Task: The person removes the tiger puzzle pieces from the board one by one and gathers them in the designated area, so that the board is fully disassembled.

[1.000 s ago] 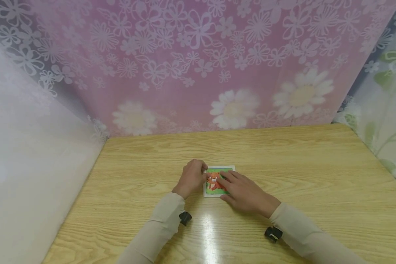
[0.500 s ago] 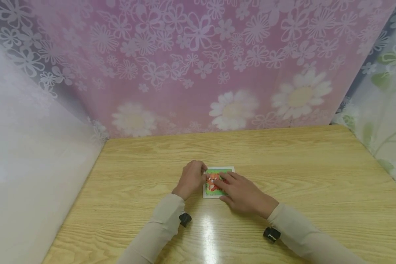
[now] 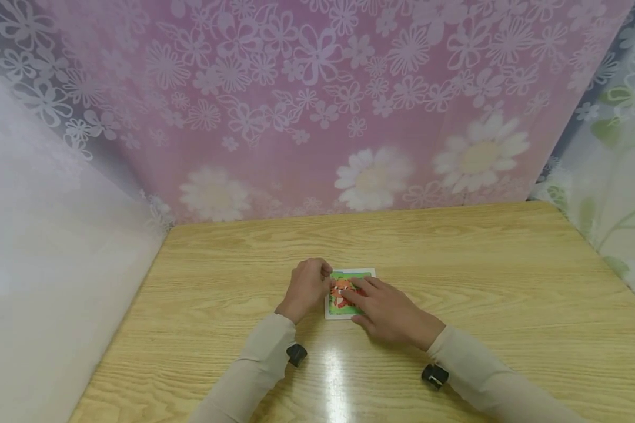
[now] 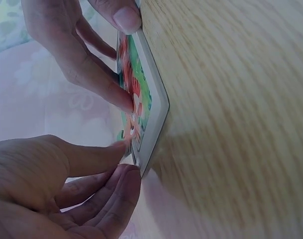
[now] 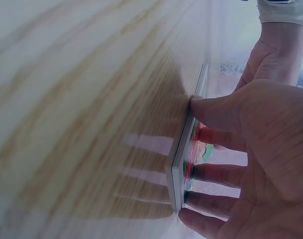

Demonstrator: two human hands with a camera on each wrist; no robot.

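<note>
A small square jigsaw puzzle [image 3: 357,274] with a white border and an orange tiger on green lies flat on the table. My left hand [image 3: 308,288] is at its left edge. In the left wrist view that hand [image 4: 67,184] pinches a corner puzzle piece [image 4: 120,135] between thumb and fingers, the piece tilted up from the board. Across the picture's right part lies my right hand [image 3: 394,308], its fingers spread and touching the surface. In the right wrist view, its thumb [image 5: 204,107] rests at the board's near edge [image 5: 179,167]. Both hands hide parts of the picture.
The wood-grain table [image 3: 481,264] extends around the puzzle on all sides. A pink floral curtain [image 3: 296,117] hangs along its back edge, with pale sheets [image 3: 42,235] at the left and right. Small black cameras [image 3: 297,355] are strapped to both wrists.
A piece outline now shows at the puzzle's top left corner, where my left fingers have raised the piece slightly. The right hand stays almost still; the view has shifted a little.
</note>
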